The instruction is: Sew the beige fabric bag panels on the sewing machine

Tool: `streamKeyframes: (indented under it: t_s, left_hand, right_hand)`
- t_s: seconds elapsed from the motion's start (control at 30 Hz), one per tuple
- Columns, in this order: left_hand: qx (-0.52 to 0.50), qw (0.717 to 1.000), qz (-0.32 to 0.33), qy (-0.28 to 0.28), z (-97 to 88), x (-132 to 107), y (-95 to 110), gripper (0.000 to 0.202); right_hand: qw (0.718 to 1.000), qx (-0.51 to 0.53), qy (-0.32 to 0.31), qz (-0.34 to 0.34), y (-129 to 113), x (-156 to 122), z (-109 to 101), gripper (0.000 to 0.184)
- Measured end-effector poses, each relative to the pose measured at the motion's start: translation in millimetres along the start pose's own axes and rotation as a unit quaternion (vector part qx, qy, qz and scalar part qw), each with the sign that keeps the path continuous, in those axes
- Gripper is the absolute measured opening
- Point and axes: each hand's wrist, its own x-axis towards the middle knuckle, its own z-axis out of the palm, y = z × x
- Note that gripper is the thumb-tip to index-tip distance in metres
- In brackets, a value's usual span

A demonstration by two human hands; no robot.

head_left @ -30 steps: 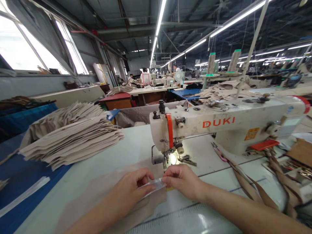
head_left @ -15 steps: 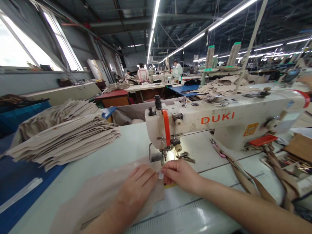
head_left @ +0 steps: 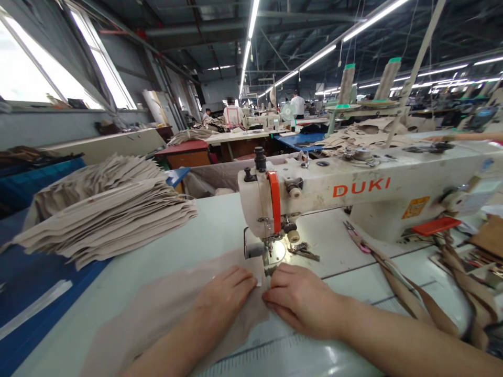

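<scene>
A beige fabric piece [head_left: 165,309] lies on the pale sewing table [head_left: 204,230] in front of the white DUKI sewing machine [head_left: 353,193]. My left hand [head_left: 223,301] rests flat on the fabric, fingers stretched toward a small white label [head_left: 258,280] at the fabric's edge. My right hand [head_left: 301,301] lies beside it, fingers together and pressed down on the fabric edge just in front of the presser foot [head_left: 269,259]. The two hands almost touch.
A tall stack of beige cut pieces [head_left: 106,209] sits at the left on a blue surface [head_left: 31,293]. Brown straps [head_left: 416,293] and small scissors [head_left: 353,235] lie to the right of the machine. Thread cones [head_left: 348,84] stand behind. Other workers sit far back.
Both hands held a small clear-white piece up between their fingertips a second ago. They have lowered it onto the fabric edge by the needle and now press flat.
</scene>
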Motion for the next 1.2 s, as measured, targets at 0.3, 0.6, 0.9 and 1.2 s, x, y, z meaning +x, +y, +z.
streamKeyframes:
  t_s: [0.3, 0.6, 0.9, 1.2]
  left_hand:
    - [0.026, 1.0, 0.013, 0.007, 5.0, 6.8, 5.3, 0.025]
    - [0.02, 1.0, 0.0, -0.006, 12.2, -2.4, 6.0, 0.025]
    - [0.034, 0.999, -0.018, -0.021, 6.4, 4.0, 10.9, 0.027]
    - [0.047, 0.999, -0.008, -0.012, -6.0, -7.6, 18.1, 0.033]
  right_hand:
    - [1.0, 0.011, -0.004, 0.005, 2.9, 0.1, 2.4, 0.019]
    - [1.0, 0.017, -0.015, 0.011, 2.9, 0.8, 1.1, 0.02]
    - [0.999, 0.029, 0.007, 0.02, 9.4, 3.3, 1.6, 0.018]
    - [0.998, -0.046, -0.022, 0.045, 9.6, 9.5, 4.1, 0.018]
